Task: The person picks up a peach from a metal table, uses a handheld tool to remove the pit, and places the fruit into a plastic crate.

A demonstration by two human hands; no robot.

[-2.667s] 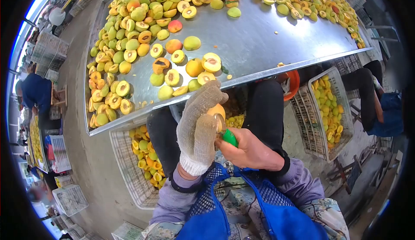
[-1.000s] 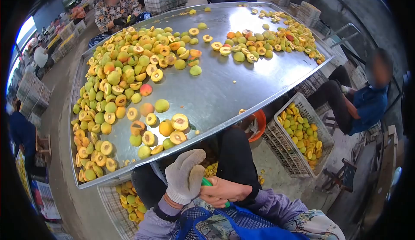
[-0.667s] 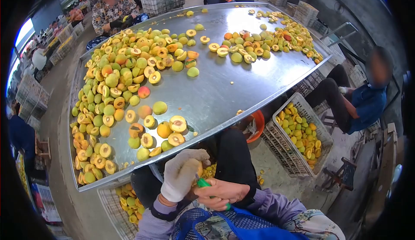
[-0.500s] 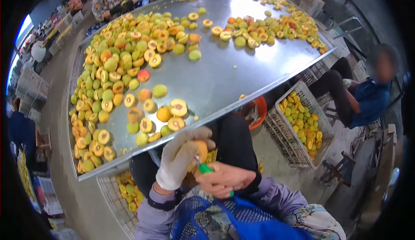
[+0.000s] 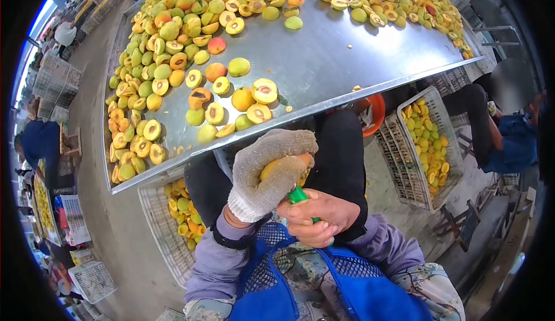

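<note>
I see the gloved left grip (image 5: 267, 176) clamped around one yellow peach (image 5: 273, 168), mostly hidden by the glove, held over the lap below the bench (image 5: 324, 61) edge, the bare right grip (image 5: 317, 218) closed on one green-handled tool (image 5: 299, 195), its blade unseen, and two fruit crates (image 5: 155, 220) flanking the knees.

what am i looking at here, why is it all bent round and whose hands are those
There is no machine here. One camera sits on a person's head and looks down, and its wide lens bends the edges. The two hands at the bottom are that person's own. The left hand, in a knit glove, grips a yellow fruit. The bare right hand holds a green-handled tool against it. Ahead is a steel table strewn with whole fruit and fruit halves. A crate of fruit stands on the floor, by another seated person.
</note>
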